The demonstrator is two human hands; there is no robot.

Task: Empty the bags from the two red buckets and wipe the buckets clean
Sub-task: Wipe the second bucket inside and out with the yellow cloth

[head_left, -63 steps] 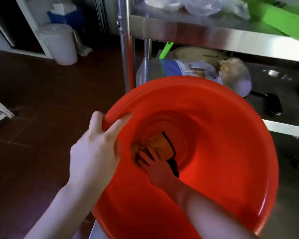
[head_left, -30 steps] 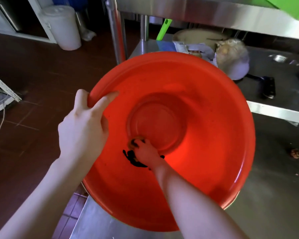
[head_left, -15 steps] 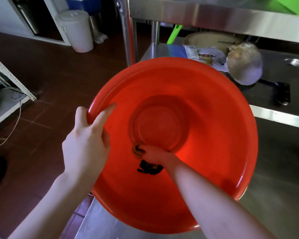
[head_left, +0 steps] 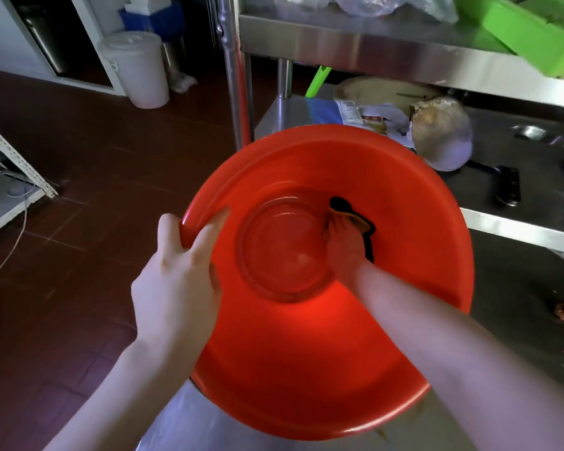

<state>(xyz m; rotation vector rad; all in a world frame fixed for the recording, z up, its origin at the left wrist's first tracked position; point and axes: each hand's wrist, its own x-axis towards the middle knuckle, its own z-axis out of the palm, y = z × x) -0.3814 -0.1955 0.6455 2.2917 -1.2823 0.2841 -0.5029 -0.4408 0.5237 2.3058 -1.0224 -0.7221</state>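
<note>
A large red bucket fills the middle of the view, its mouth tilted toward me. My left hand grips its left rim, thumb inside and fingers over the edge. My right hand reaches deep inside and presses a yellow cloth with black edging against the inner wall at the right side of the round bottom. The bucket holds nothing else. Only one red bucket is in view.
The bucket sits over a steel table. Behind it a steel rack holds a green tray and plastic bags above, with packets, a pan and a knife on the lower shelf. A white bin stands on the brown floor at left.
My right hand has swept the cloth from the near-left of the bucket's bottom around to its right side. My left hand stays on the rim.
</note>
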